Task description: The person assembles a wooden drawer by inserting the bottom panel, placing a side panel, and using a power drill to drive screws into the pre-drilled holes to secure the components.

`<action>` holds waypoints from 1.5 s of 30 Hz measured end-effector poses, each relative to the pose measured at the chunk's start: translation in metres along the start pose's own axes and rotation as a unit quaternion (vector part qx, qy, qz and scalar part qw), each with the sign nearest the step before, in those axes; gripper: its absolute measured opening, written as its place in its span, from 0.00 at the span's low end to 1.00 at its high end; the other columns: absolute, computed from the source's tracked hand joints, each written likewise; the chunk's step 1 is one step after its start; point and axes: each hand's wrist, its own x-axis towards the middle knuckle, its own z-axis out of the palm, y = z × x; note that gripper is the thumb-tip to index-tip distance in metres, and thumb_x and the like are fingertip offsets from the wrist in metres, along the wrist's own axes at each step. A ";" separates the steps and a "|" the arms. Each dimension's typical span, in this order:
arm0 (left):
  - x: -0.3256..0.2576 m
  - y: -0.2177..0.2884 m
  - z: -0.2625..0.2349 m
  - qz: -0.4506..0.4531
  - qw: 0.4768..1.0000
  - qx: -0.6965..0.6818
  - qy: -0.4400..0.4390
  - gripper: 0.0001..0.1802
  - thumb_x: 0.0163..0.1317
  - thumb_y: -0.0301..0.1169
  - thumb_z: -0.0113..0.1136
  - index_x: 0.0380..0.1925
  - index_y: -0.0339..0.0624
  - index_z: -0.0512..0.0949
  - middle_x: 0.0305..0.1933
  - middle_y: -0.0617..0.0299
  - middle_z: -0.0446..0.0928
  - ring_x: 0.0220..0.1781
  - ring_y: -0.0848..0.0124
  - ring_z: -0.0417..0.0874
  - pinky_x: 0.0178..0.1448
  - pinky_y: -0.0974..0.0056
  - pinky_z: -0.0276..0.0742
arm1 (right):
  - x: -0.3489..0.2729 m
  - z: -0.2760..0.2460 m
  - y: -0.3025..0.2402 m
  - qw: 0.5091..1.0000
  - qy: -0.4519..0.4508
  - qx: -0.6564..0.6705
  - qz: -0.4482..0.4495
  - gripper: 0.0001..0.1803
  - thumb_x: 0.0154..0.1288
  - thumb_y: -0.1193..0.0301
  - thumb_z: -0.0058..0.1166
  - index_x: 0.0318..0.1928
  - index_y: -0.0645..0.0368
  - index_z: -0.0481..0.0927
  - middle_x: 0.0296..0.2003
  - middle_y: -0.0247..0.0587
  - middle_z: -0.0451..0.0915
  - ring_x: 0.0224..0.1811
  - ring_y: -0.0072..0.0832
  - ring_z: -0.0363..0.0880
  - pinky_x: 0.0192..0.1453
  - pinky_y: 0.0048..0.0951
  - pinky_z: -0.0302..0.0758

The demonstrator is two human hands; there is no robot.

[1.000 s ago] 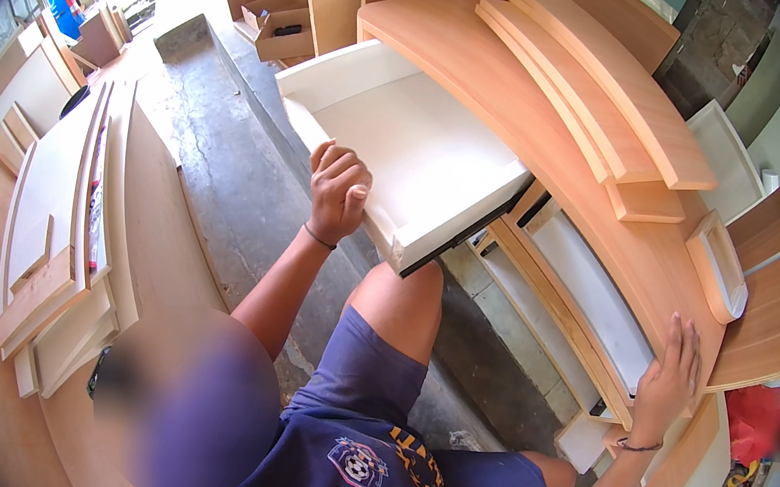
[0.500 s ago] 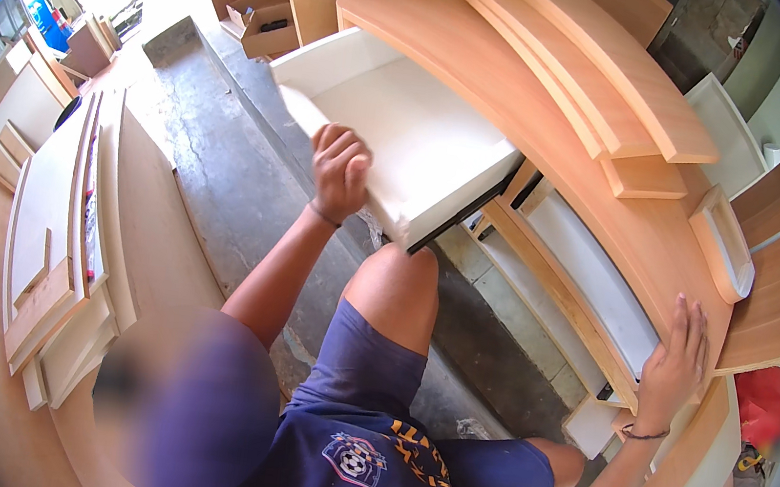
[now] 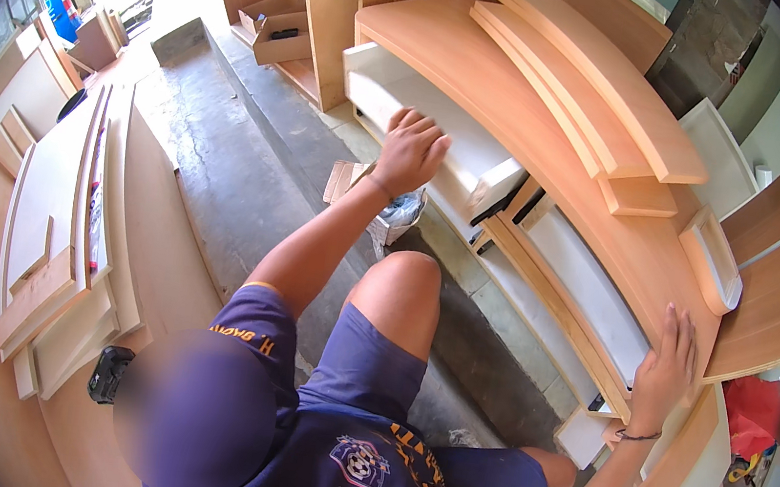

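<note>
A white drawer juts part way out beneath the wood-coloured top of a curved desk. My left hand has its fingers curled at the upper edge of the drawer front, slightly smeared by motion. Fingers stretched out, my right hand lies against the desk's near right edge. Between the two hands, an open white compartment with a wooden rail shows under the top. Curved wooden boards are stacked on the desk.
A small wooden tray sits at the desk's right end. Below the drawer, a white basket stands on the floor. Large panels lie at the left. An open box is at the back, and a red bag at the right.
The drawer has slid away from me into the desk, my left hand moving up and right with it. The basket has come into sight. My right hand stays at the desk edge.
</note>
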 end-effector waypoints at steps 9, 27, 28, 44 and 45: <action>-0.084 0.021 -0.104 -0.046 0.993 0.059 0.092 0.19 0.61 0.38 0.38 0.16 0.41 0.71 0.28 0.58 0.73 0.42 0.60 0.73 0.61 0.53 0.55 | -0.002 0.004 -0.002 1.000 -0.008 0.001 0.009 0.31 0.52 0.82 0.43 0.59 0.48 0.68 0.57 0.44 0.68 0.60 0.43 0.65 0.63 0.41 0.63; 0.010 -0.009 0.041 -0.014 0.996 0.074 -0.052 0.48 0.40 0.64 0.60 0.53 0.38 0.65 0.61 0.46 0.58 0.67 0.47 0.51 0.69 0.42 0.39 | -0.003 -0.001 -0.002 1.000 -0.003 -0.003 0.017 0.32 0.50 0.83 0.43 0.59 0.48 0.68 0.57 0.45 0.68 0.61 0.43 0.64 0.63 0.42 0.62; 0.012 -0.012 0.043 -0.014 0.995 0.083 -0.053 0.50 0.38 0.65 0.61 0.54 0.38 0.64 0.61 0.45 0.57 0.67 0.47 0.50 0.69 0.43 0.38 | -0.004 0.000 -0.003 1.000 -0.006 0.000 0.019 0.32 0.50 0.83 0.43 0.59 0.48 0.68 0.57 0.45 0.68 0.61 0.43 0.64 0.64 0.42 0.62; 0.016 -0.008 0.034 -0.009 0.993 0.080 -0.086 0.48 0.36 0.61 0.66 0.52 0.38 0.68 0.60 0.51 0.62 0.67 0.52 0.54 0.69 0.48 0.48 | -0.003 0.001 0.002 1.000 -0.011 -0.013 0.014 0.31 0.53 0.81 0.45 0.60 0.47 0.66 0.57 0.47 0.68 0.61 0.44 0.64 0.63 0.43 0.62; 0.017 -0.008 0.030 -0.012 0.992 0.071 -0.102 0.49 0.36 0.61 0.66 0.53 0.38 0.67 0.61 0.50 0.60 0.67 0.51 0.53 0.69 0.48 0.48 | -0.004 0.000 0.003 1.000 -0.013 -0.014 0.018 0.31 0.53 0.80 0.45 0.60 0.47 0.66 0.57 0.47 0.68 0.61 0.44 0.64 0.63 0.43 0.62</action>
